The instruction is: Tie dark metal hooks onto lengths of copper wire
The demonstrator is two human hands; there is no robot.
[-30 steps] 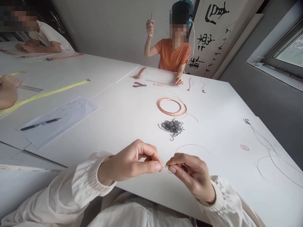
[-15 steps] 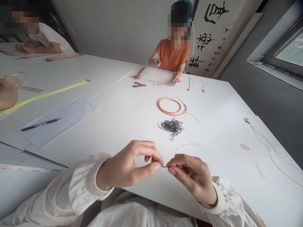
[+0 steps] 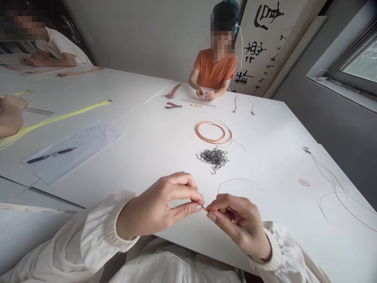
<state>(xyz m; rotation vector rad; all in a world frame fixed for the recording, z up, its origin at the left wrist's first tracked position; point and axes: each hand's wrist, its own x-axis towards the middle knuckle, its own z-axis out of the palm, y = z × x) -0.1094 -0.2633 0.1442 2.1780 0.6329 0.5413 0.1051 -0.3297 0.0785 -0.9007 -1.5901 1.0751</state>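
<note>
My left hand [image 3: 165,206] pinches a small dark fish hook [image 3: 203,207] between thumb and forefinger; most of it is hidden by the fingertips. Copper-coloured line [image 3: 205,209] is wrapped round its shank in the narrow gap between my hands. My right hand [image 3: 237,220] is closed on the line at the other end of the wraps. A thin loose end of line [image 3: 240,181] curves over the table behind my right hand. Beyond my hands lies a pile of dark fish hooks [image 3: 214,157], with a coil of orange line [image 3: 210,132] behind it.
On the white table [image 3: 165,145], tied hooks with long lines [image 3: 332,179] lie at right. Paper [image 3: 88,149] with a pen [image 3: 51,155], and yellow lines [image 3: 73,114], lie left. Across sit red-handled pliers [image 3: 173,105] and a co-worker in orange [image 3: 216,68]; other people are at left.
My hands have drawn slightly closer, and the wrapped hook between them now tilts down to the right. The co-worker opposite has brought both hands together.
</note>
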